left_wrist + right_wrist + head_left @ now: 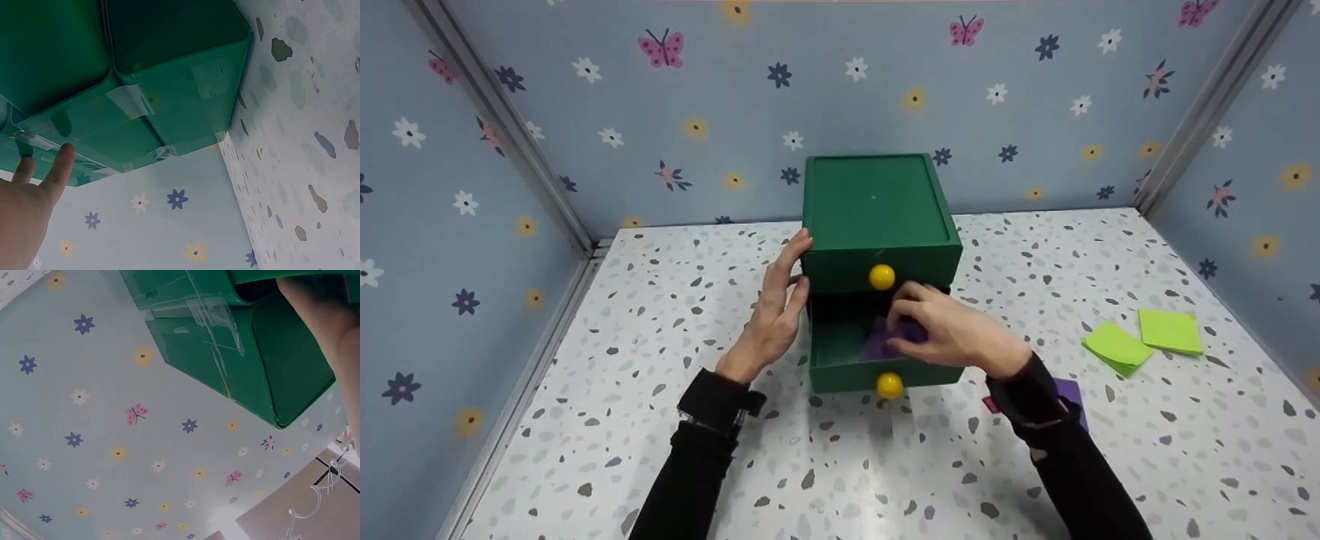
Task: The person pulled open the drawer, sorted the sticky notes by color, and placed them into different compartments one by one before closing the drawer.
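Observation:
A green cabinet (pixel 877 199) with two drawers stands near the back wall. Its lower drawer (pixel 844 379), with a yellow knob (pixel 889 385), is pulled out; the upper drawer (pixel 840 270) is closed. My left hand (pixel 769 322) rests its fingertips on the cabinet's left side, fingers (pixel 59 169) fairly straight. Inside the lower drawer, my right hand (pixel 949 326) has curled fingers and thumb at a purple piece (pixel 876 345), which looks like paper. Much of that piece is hidden behind the hand. In the right wrist view, the hand (pixel 326 320) reaches in past the green drawer front.
Two lime-green sticky notes (pixel 1171 331) lie on the speckled table (pixel 660 315) at the right. Partly under my right sleeve are a purple item (pixel 1071 397) and a small red piece (pixel 991 405). Flower-patterned walls (pixel 855 112) enclose the table's back and sides. Clear tape (pixel 129 101) joins the cabinet's sections.

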Motion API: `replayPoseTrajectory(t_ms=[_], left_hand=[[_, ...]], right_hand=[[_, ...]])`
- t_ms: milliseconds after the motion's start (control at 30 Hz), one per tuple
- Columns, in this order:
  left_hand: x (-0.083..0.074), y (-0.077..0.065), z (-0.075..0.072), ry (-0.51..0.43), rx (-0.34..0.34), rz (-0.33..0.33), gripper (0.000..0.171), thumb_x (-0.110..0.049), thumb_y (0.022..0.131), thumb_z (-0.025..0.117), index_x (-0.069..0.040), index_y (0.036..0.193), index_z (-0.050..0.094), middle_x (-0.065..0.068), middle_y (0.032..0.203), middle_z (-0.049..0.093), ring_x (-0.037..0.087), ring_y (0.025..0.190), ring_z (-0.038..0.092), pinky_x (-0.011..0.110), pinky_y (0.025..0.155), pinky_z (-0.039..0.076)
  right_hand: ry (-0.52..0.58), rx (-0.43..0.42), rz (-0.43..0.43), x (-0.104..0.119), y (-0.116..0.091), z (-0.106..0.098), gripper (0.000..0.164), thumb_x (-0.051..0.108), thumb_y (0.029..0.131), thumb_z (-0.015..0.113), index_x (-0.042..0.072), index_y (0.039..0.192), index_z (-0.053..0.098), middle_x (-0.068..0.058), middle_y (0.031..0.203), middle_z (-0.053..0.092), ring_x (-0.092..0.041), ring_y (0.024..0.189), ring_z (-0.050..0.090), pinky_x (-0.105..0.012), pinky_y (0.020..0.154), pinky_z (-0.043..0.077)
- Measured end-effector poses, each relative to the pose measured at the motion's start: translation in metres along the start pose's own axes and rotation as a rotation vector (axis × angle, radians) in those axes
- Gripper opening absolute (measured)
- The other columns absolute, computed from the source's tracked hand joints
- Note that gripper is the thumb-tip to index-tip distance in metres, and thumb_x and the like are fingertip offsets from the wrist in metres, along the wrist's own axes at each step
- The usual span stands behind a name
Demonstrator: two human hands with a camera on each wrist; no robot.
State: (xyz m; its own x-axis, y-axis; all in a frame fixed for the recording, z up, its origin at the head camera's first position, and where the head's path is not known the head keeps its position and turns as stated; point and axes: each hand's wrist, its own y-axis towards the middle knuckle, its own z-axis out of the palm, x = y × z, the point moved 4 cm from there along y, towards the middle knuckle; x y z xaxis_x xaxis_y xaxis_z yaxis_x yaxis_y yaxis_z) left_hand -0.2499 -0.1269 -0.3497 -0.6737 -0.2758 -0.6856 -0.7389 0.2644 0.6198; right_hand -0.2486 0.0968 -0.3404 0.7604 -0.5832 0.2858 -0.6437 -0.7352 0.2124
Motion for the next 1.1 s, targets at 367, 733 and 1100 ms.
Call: replayPoseTrajectory(t_ms=[367,733,1100], left_hand=[[0.0,0.001,0.001,-0.003,0.003,0.0,0.046,0.002,0.1,0.034,0.001,0.145,0.027,0.015,0.157,0.019,0.021,0.146,0.016,0.047,0.106,0.032],[0.034,0.0,0.006,0.012,-0.012,0.027,0.049,-0.002,0.101,0.035,-0.01,0.148,0.026,0.004,0.159,0.018,0.018,0.146,0.016,0.046,0.105,0.033],[0.018,-0.004,0.002,0.005,-0.019,0.014,0.048,0.0,0.1,0.035,-0.006,0.147,0.027,0.009,0.158,0.019,0.018,0.145,0.018,0.039,0.106,0.034]], right_hand=[[0.011,-0.022,-0.012,-0.001,-0.008,-0.012,0.012,0.025,0.089,0.065,0.015,0.095,0.063,-0.003,0.106,0.054,-0.018,0.094,0.052,-0.031,0.084,0.047],[0.084,-0.047,0.151,-0.017,-0.031,-0.048,0.016,0.026,0.088,0.067,0.013,0.096,0.062,-0.002,0.102,0.058,-0.017,0.093,0.056,-0.035,0.082,0.047],[0.236,0.474,0.859,-0.095,-0.065,-0.023,0.061,0.053,0.074,0.073,0.007,0.112,0.057,-0.016,0.107,0.063,-0.023,0.08,0.066,-0.031,0.061,0.051]])
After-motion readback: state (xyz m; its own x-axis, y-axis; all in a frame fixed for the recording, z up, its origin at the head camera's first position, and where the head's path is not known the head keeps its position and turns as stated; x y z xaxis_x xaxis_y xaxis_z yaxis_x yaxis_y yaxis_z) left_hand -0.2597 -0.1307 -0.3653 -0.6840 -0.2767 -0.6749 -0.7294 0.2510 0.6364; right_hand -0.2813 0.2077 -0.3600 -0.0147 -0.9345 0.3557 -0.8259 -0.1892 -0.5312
